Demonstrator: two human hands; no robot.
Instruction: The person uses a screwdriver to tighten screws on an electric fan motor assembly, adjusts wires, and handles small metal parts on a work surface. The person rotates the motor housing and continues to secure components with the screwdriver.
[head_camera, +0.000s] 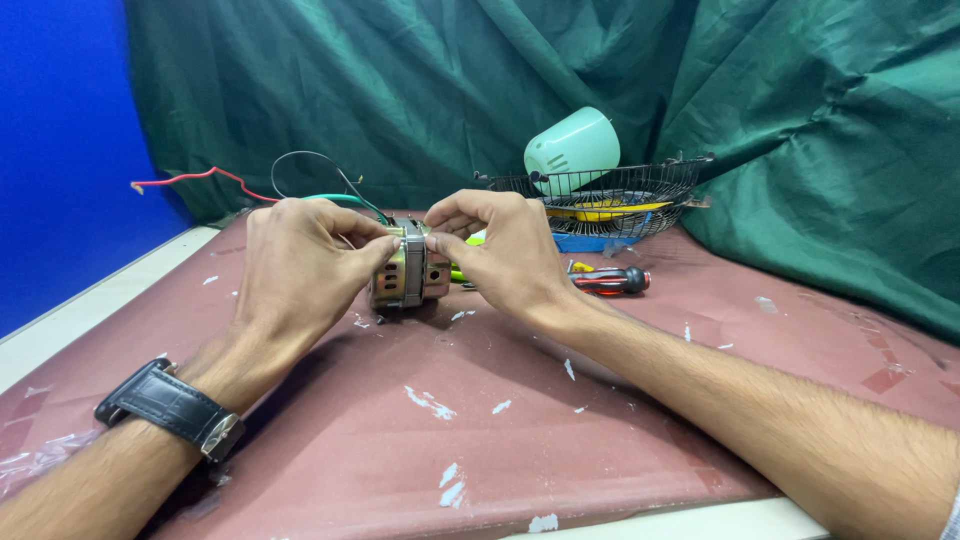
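A small metal electric motor (412, 275) with a brass-coloured slotted housing rests on the worn maroon table (400, 420). My left hand (300, 265) grips its left side, with a black-strapped watch on that wrist. My right hand (500, 250) pinches the top and right side of the motor with thumb and fingers. Black, green and red wires (300, 170) run from the motor toward the back left.
A red-and-black screwdriver (612, 283) lies just right of my right hand. Behind it a wire fan guard (610, 190) holds yellow blades and a pale green plastic cover (572, 148). A green cloth hangs behind; a blue wall stands left.
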